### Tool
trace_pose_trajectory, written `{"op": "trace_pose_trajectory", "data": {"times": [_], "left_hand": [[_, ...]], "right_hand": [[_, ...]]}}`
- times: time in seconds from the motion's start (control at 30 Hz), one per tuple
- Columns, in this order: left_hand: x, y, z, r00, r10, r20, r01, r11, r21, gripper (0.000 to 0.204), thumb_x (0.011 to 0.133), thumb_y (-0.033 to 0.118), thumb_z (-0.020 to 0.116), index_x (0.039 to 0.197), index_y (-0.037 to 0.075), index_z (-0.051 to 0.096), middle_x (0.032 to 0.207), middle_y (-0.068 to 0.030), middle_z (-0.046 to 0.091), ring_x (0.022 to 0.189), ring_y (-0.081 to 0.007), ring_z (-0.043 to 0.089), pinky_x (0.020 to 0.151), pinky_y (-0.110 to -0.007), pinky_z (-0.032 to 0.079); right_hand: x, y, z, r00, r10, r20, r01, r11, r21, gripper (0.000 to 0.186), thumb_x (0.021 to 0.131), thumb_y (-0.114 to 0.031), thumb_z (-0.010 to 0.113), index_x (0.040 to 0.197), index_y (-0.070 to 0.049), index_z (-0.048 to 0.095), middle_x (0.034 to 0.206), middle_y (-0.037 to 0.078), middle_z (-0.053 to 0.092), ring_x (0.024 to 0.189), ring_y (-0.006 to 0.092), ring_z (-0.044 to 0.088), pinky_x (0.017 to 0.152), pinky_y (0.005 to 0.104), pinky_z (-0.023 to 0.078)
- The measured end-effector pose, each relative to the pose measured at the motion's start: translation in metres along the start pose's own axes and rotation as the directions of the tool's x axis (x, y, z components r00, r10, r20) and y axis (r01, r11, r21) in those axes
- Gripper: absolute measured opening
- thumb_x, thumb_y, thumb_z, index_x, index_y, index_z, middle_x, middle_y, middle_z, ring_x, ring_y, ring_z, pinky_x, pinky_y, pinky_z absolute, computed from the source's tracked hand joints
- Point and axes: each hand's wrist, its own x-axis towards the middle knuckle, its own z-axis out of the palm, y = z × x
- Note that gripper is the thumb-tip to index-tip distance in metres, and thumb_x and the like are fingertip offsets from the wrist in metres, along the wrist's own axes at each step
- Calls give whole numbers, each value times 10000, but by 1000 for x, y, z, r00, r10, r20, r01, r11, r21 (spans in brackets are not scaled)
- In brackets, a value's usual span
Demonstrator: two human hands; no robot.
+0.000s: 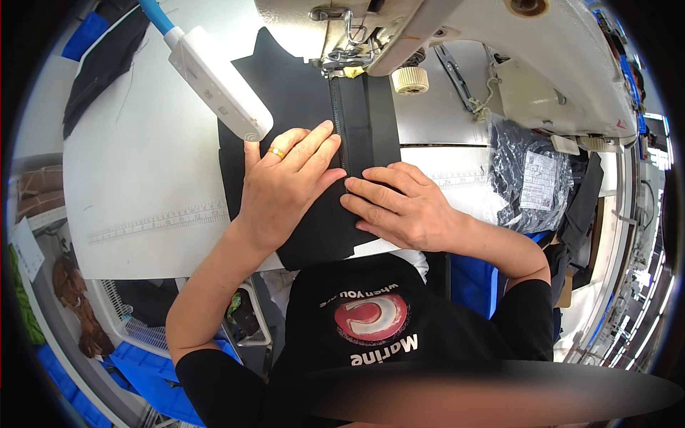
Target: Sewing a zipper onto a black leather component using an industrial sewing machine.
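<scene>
A black fabric piece (285, 85) lies flat on the white sewing table, its far part under the sewing machine's presser foot (342, 68). Along the fabric runs a dark zipper (337, 107), lined up with the foot. My left hand (285, 175) rests on the fabric left of the zipper, fingers stretched forward and a ring on one of them. Just right of the zipper, my right hand (407, 203) lies with its fingers apart and slightly bent, fingertips pressing on the cloth. The two hands nearly meet at the zipper, and neither grips anything visible.
The sewing machine (514, 43) stands overhead at the right. A white device with a blue cable (217, 82) reaches in close above my left hand. Right lie metal snips (457, 78) and a clear plastic bag (531, 178). Dark cloth (107, 64) lies far left; blue crates (153, 374) stand below.
</scene>
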Motion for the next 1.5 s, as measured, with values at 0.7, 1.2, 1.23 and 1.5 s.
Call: {"op": "trace_pose_trajectory", "data": {"times": [0.7,1.2,1.23,1.5], "left_hand": [[5,-5,2,1000,-10,0,10,997,-78,424,774,251,737,1165,112,649,1260,32,618,1048,-174,567,1053,-603,259],[16,-14,4,999,-10,-42,7,996,-86,438,758,232,754,1169,118,654,1261,17,624,1021,-179,590,1027,-609,277],[17,-15,5,996,32,-87,-38,997,-68,422,722,205,772,1115,88,672,1204,-6,646,976,-184,602,894,-465,397],[27,-25,10,998,1,-65,-7,996,-88,431,755,249,768,1151,108,670,1261,-3,632,1025,-197,597,1016,-629,272]], "right_hand": [[6,7,-2,1000,3,-9,-3,1000,23,395,721,-217,764,1073,-80,653,1141,54,602,1035,230,572,786,344,461],[15,16,-4,1000,6,20,-6,1000,-6,437,705,-218,763,1100,-86,627,1143,47,580,1055,228,559,793,345,463],[15,17,-5,1000,10,15,-10,1000,-3,437,705,-218,763,1100,-86,627,1143,47,580,1055,228,559,793,345,463],[23,28,-3,1000,30,0,-30,999,-32,434,705,-219,765,1097,-96,625,1146,39,580,1074,231,552,830,359,465]]}}
